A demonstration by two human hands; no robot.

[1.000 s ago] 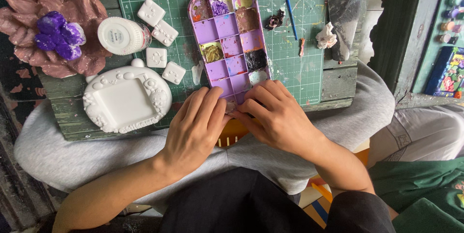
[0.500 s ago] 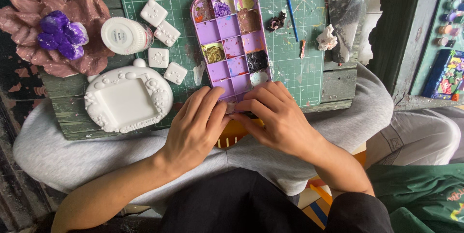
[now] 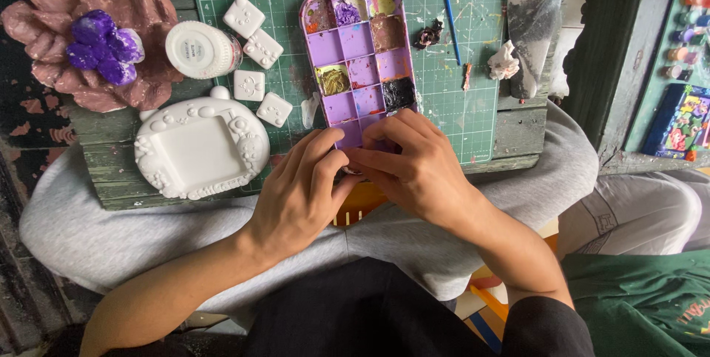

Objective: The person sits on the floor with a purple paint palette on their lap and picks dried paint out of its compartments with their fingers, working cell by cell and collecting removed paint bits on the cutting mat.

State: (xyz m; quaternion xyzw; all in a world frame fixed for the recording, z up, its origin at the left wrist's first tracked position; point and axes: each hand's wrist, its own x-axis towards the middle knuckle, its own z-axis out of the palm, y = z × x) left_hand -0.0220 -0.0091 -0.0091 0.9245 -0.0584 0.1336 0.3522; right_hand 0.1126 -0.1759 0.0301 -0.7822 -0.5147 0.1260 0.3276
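Fingers of the left hand (image 3: 299,198) and right hand (image 3: 414,172) are curled closed on the near end of the light, stiff purple plastic paint palette (image 3: 360,54), best gripped by its rim, on the green cutting mat (image 3: 458,105).

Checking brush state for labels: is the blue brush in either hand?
No. The brush lies on the green mat beyond the palette, while both the left hand and right hand are at the palette's near end.

Craft workspace, cutting mat (image 3: 473,116), paint palette (image 3: 359,54), plaster casts (image 3: 201,151)
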